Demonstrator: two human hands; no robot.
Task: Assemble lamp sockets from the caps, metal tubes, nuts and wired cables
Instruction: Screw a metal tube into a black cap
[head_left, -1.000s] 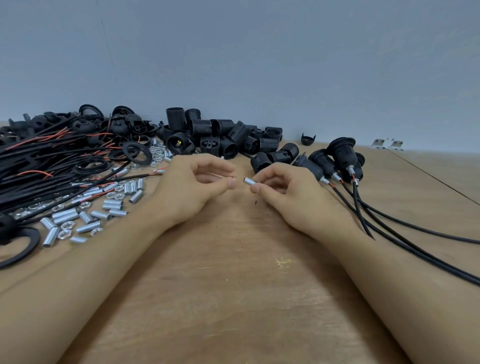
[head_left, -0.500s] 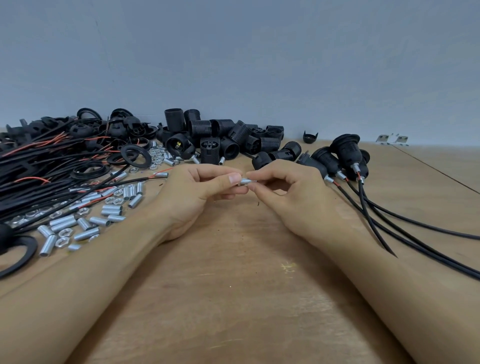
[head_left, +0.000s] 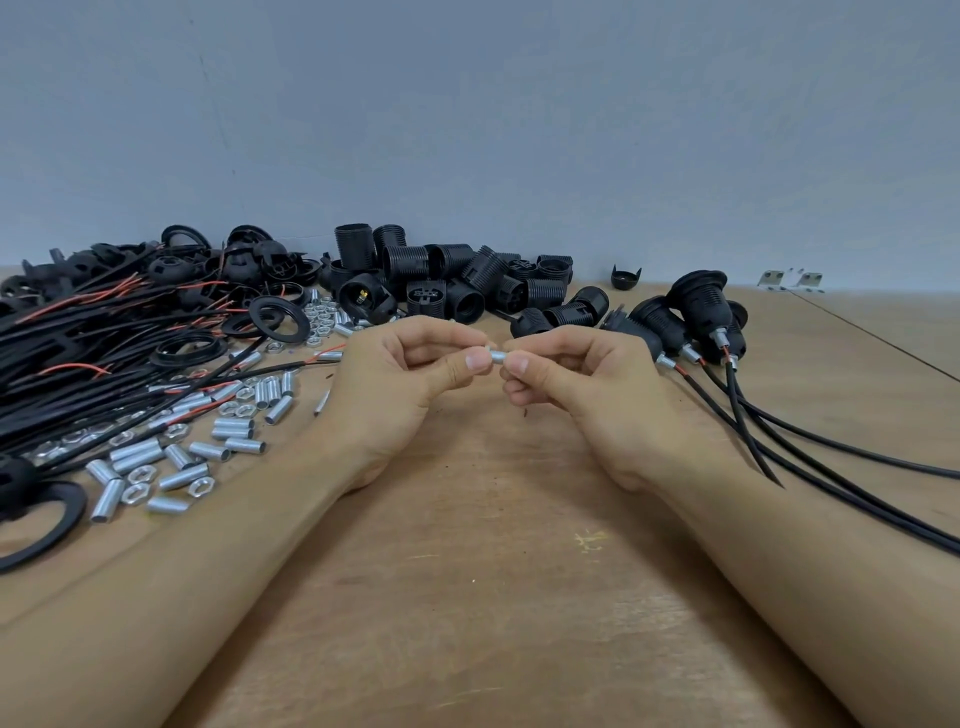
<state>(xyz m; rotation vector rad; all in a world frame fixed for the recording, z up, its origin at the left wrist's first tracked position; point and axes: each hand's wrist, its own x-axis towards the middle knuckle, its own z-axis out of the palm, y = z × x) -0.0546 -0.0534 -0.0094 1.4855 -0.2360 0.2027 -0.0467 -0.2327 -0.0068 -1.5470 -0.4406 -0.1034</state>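
Note:
A short silver metal tube (head_left: 497, 356) is held in the air above the middle of the wooden table (head_left: 493, 597). My right hand (head_left: 587, 389) pinches its right end between thumb and fingers. My left hand (head_left: 400, 384) pinches its left end, where a small nut seems to sit, mostly hidden by my thumb and forefinger. Loose metal tubes (head_left: 228, 431) and hex nuts (head_left: 200, 486) lie scattered at the left. Black threaded socket bodies (head_left: 457, 280) are piled at the back centre.
A thick bundle of black and red wired cables (head_left: 78, 353) with black rings and caps fills the far left. Several assembled sockets (head_left: 696, 312) with black cables lie at the right. One lone cap (head_left: 626, 277) and small metal brackets (head_left: 789, 279) sit near the wall.
My two hands came together: a second ago the right hand held the tube alone, apart from the left hand. Now both hands pinch it, and the pair sits slightly higher in view.

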